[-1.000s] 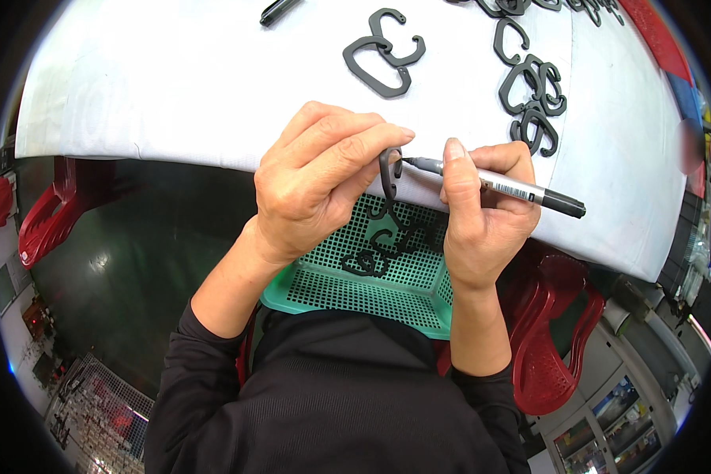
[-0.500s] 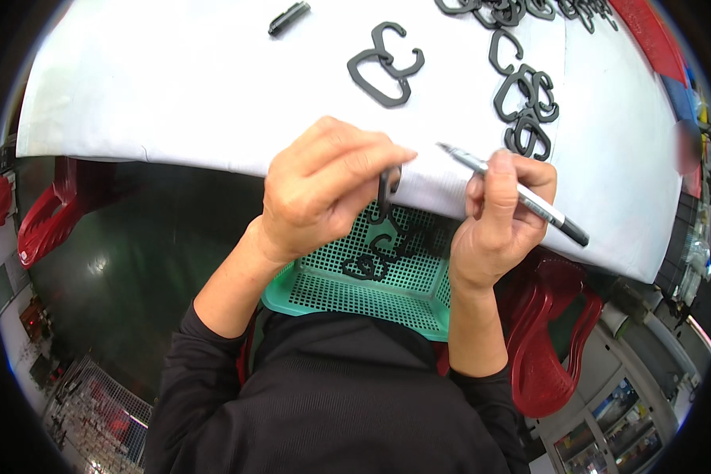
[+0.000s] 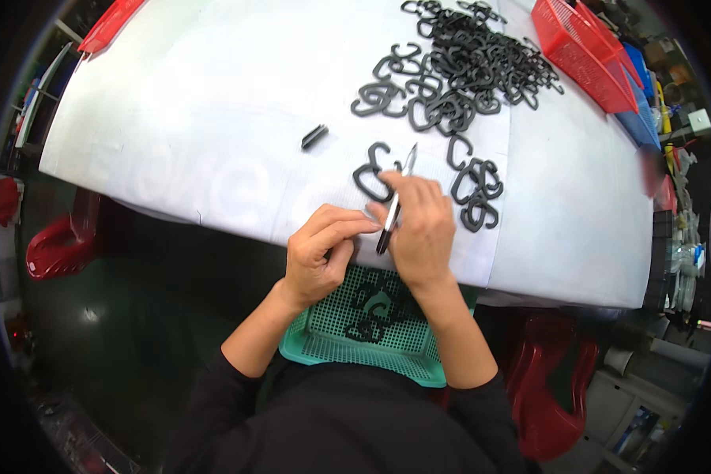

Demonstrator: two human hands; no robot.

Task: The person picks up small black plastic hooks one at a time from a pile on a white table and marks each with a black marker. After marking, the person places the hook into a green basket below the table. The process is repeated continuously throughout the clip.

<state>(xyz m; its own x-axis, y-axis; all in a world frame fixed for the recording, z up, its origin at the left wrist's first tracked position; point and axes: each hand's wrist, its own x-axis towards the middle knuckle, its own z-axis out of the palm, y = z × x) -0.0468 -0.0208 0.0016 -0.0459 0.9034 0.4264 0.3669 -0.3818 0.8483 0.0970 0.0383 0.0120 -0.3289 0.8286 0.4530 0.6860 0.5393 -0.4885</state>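
My right hand (image 3: pixel 423 229) grips an uncapped marker pen (image 3: pixel 393 212), white and black, its tip pointing to the far side. The fingers of that hand reach over a pair of black plastic hook-shaped clips (image 3: pixel 366 183) on the white table and partly cover them; whether they touch cannot be made out. Just left of it, at the table's near edge, my left hand (image 3: pixel 320 257) is half curled, index finger stretched out, with nothing visible between its fingers. Below both hands a green mesh basket (image 3: pixel 317 347) holds several black clips (image 3: pixel 365 328).
A black pen cap (image 3: pixel 314 137) lies left of the clips. To the right is a small group of clips (image 3: pixel 475 189), and behind it a large heap (image 3: pixel 482 59). A red basket (image 3: pixel 584 55) stands far right. Red plastic stools (image 3: pixel 545 379) flank me.
The black clip that hung from my left hand over the basket no longer shows there. My right hand has swung leftward with the marker, over the clips. The view has shifted, showing more table.
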